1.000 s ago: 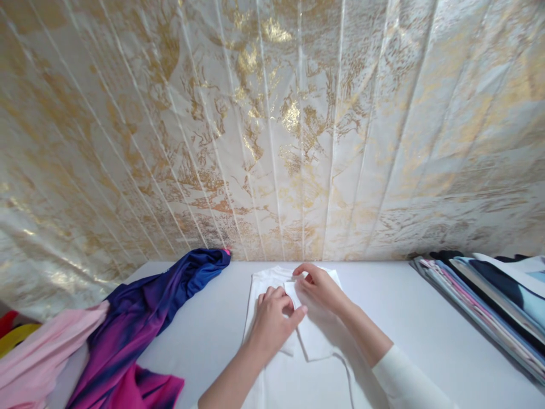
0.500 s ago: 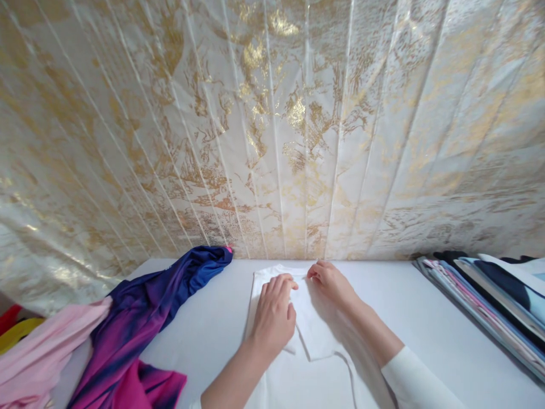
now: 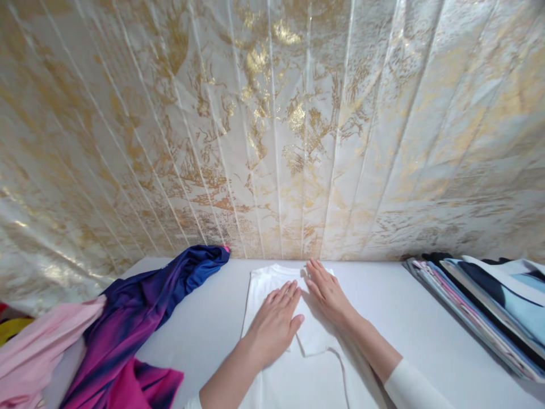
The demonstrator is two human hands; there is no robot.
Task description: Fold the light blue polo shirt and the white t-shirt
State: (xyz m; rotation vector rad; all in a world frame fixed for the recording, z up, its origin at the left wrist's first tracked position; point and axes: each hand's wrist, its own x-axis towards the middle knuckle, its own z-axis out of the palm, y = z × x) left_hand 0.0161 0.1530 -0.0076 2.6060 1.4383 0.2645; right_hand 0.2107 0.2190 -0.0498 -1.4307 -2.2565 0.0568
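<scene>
A white shirt point(image 3: 306, 378) lies on the table in front of me, its sides folded inward and its neckline toward the wall. My left hand point(image 3: 272, 326) rests flat on the middle of the folded cloth, fingers stretched out. Beside it, my right hand point(image 3: 326, 289) lies on the upper right part near the collar, its fingers extended and palm down. Neither hand grips the fabric. Part of the fold lines is hidden under the hands and forearms.
At left lie a crumpled blue and purple garment point(image 3: 145, 318), a pink cloth point(image 3: 51, 346) and a bit of yellow fabric point(image 3: 15, 329). A stack of folded clothes point(image 3: 481, 318) sits at right on the white table point(image 3: 200, 318). A gold-patterned sheet point(image 3: 272, 142) hangs behind.
My right hand has gone from pinching the shirt near the collar to lying flat on it. The left hand's fingers have straightened, and the hand has shifted slightly.
</scene>
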